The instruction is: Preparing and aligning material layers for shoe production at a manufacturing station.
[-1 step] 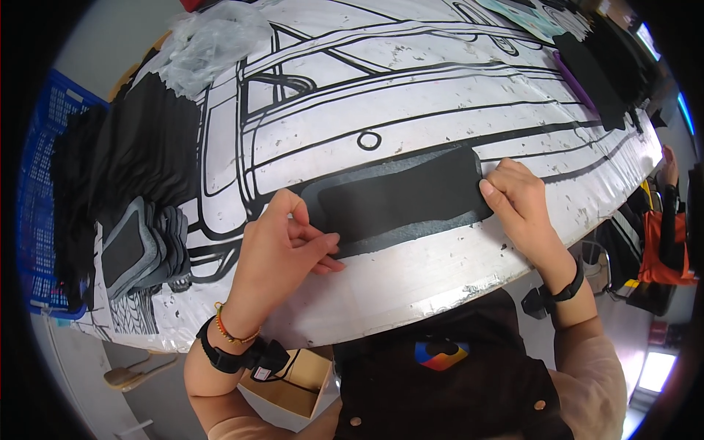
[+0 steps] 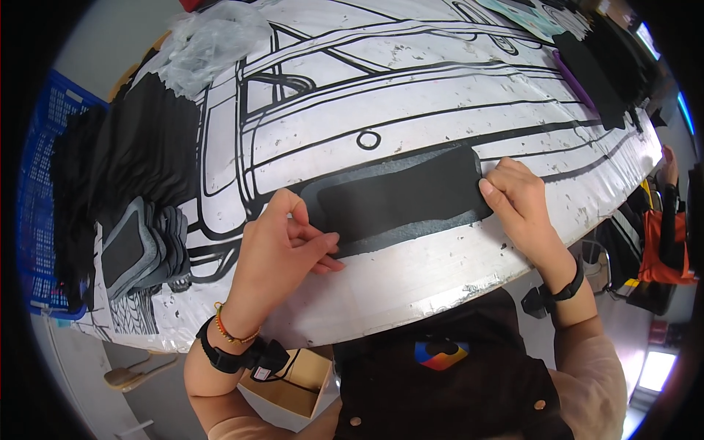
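Observation:
A flat black sheet lies lengthwise over a larger dark grey piece with a speckled border, near the table's front edge. My left hand is closed in a pinch at the near left corner of the two layers, thumb and finger meeting on the black sheet's edge. At the right end, my right hand is closed, its thumb pressing the edge of the black sheet against curled fingers. A stack of similar grey-bordered black pieces stands to the left of my left hand.
Tall piles of black sheets stand at the left beside a blue plastic crate. A crumpled clear plastic bag lies behind them. More black pieces are at the far right. Below the table edge sits an open cardboard box.

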`<state>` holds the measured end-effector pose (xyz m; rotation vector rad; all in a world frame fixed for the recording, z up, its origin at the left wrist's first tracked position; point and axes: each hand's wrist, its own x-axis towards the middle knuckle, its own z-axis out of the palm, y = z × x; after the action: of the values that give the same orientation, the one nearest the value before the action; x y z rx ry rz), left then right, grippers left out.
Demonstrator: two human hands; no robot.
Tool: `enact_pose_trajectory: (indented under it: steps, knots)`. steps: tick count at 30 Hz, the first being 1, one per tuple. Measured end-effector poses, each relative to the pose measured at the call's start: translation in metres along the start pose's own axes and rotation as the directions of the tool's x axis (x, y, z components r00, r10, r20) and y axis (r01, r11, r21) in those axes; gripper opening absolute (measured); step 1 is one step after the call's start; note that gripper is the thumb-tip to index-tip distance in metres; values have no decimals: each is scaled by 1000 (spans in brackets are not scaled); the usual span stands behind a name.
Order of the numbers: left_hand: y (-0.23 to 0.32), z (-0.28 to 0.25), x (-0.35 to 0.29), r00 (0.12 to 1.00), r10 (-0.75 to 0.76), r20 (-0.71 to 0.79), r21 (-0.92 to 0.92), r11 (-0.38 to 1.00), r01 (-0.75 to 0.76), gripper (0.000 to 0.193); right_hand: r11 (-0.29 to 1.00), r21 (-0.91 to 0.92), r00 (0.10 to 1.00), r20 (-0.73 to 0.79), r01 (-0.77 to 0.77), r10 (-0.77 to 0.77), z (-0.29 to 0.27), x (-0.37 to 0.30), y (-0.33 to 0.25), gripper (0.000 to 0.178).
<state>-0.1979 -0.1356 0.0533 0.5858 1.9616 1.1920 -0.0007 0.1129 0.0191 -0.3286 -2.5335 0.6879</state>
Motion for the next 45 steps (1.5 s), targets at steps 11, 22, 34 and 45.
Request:
enact_pose_trajectory:
  steps: [11, 22, 34, 45]
  knots:
    - [1, 0, 3, 1000, 18, -7, 34, 999, -17, 31, 999, -36, 1000, -13, 12, -13, 2, 3, 3, 24]
    - [4, 1, 4, 999, 35, -9, 103, 994, -34, 29, 999, -42, 1000, -24, 7, -8, 5, 4, 6, 25]
    - [6, 3, -1, 1000, 30, -3, 80, 996, -30, 26, 996, -42, 996, -40, 83, -85, 12, 2, 12, 25]
    - [-1, -19, 17, 994, 93, -51, -122, 988, -98, 23, 991, -117, 998, -30, 60, -64, 14, 8, 13, 19]
